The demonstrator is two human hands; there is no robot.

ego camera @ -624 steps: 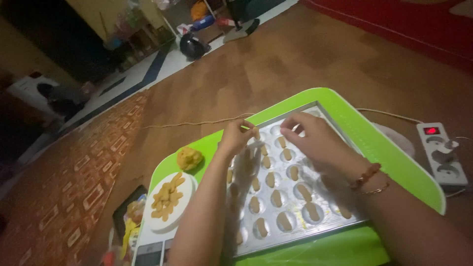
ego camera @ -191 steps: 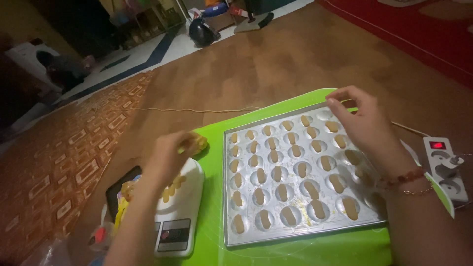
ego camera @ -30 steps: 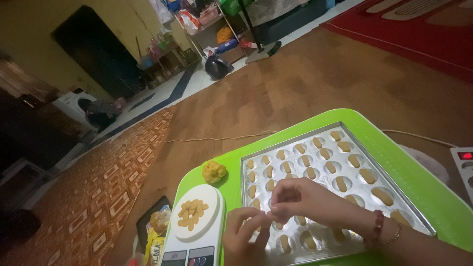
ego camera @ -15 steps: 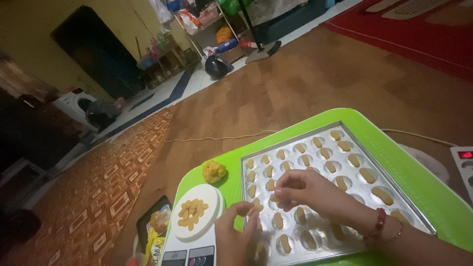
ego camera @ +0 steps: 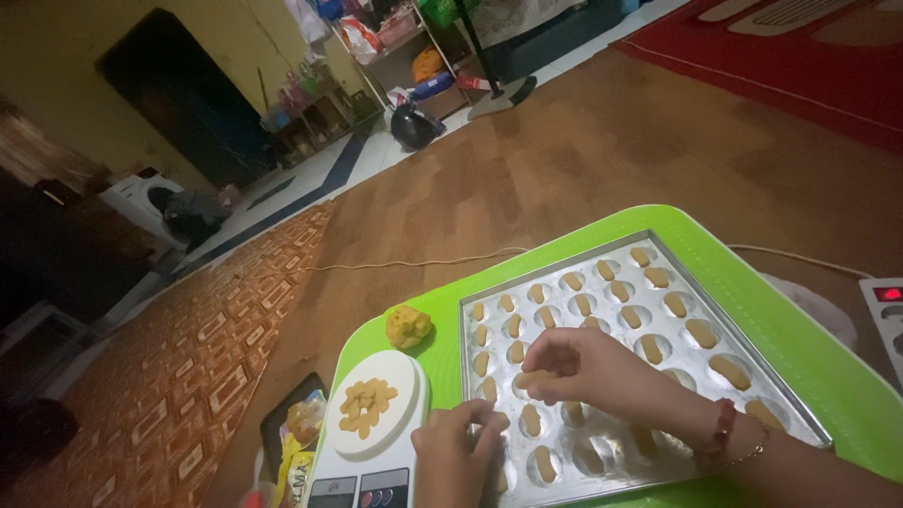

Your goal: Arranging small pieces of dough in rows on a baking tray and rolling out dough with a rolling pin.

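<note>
Right hand [ego camera: 574, 369] over the near-left part of the metal mould tray [ego camera: 628, 362], fingers pinched on a small dough piece [ego camera: 534, 378], held just above a cavity in the second column from the tray's left edge. Beaded bracelet [ego camera: 722, 431] on that wrist, forearm crossing the tray's near right corner.

Left hand [ego camera: 458, 452] at the tray's near-left corner, fingers curled, fingertips resting against the tray's left rim; whether anything pinched inside, cannot tell. Palm partly cut off by the lower edge of the view.

Tray lying on a bright green board [ego camera: 800, 329] set on the floor, filling most of the board's right side. Most cavities already holding one elongated yellowish dough piece each; a few near the right hand hidden under it.

On the board's left side, a white kitchen scale [ego camera: 372, 442] just beside the tray's left rim, round platform loaded with a small heap of dough bits [ego camera: 365, 407]. Beyond the scale, near the board's far-left edge, a yellow dough lump [ego camera: 408, 325], apart from both scale and tray.

Off the board's left edge, a dark flat object with a yellow packet [ego camera: 299, 433] on the patterned carpet [ego camera: 141, 395]. Thin cord [ego camera: 414, 263] running across the wooden floor beyond the board. Power strip [ego camera: 886, 306] with a red light at the right edge of the view.
</note>
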